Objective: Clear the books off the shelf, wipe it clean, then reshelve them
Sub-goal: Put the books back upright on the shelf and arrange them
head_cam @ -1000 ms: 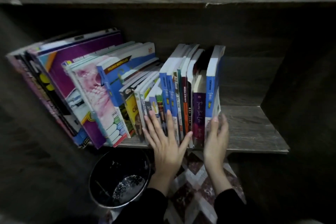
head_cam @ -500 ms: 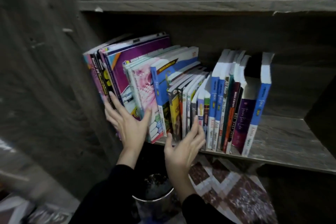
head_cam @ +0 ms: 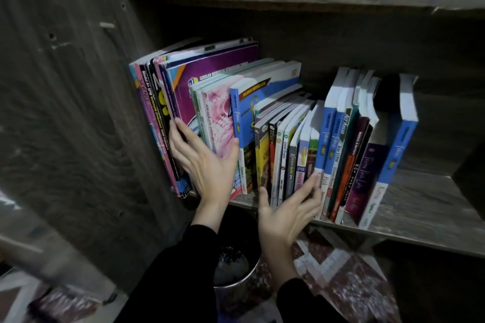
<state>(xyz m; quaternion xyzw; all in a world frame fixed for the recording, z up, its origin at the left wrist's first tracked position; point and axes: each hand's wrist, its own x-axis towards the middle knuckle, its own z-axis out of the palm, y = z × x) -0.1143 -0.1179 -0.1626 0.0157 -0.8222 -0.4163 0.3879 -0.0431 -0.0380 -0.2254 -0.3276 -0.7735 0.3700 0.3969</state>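
1. Here are the books (head_cam: 286,139), all standing in one row on the shelf (head_cam: 420,207). They are packed against its left wall, and the left ones lean left.
2. There is writing to read. A black spine (head_cam: 154,102) says "Modul A+ SPM", and the pink one beside it says "SCIENCE".
3. The big purple book (head_cam: 210,73) shows "SEKOLAH MENENGAH" on its cover, and the pink book (head_cam: 220,113) carries "ANJAKAN" down its spine.
4. The blue book (head_cam: 262,89) has a "PELANGI BESTSELLER" strip, and "fokus" runs down its spine.
5. "fokus" also shows on blue spines further right, with "Ace Ahead" among them. The end book (head_cam: 401,144) is blue and leans apart from the rest.
6. The left hand (head_cam: 202,162) is spread wide and flat across the spines. Its fingertips touch the purple book's spine and its thumb tip is up against the blue book.
7. The right hand (head_cam: 286,215) has loose, nearly straight fingers, whose tips touch the feet of the thin spines mid-row. It grips nothing.
8. Under the shelf, between the sleeves, stands a dark round bin (head_cam: 233,294) with something pale and crumpled inside. I cannot tell what it is.
9. To the right of the bin lies a patterned rug (head_cam: 341,278).
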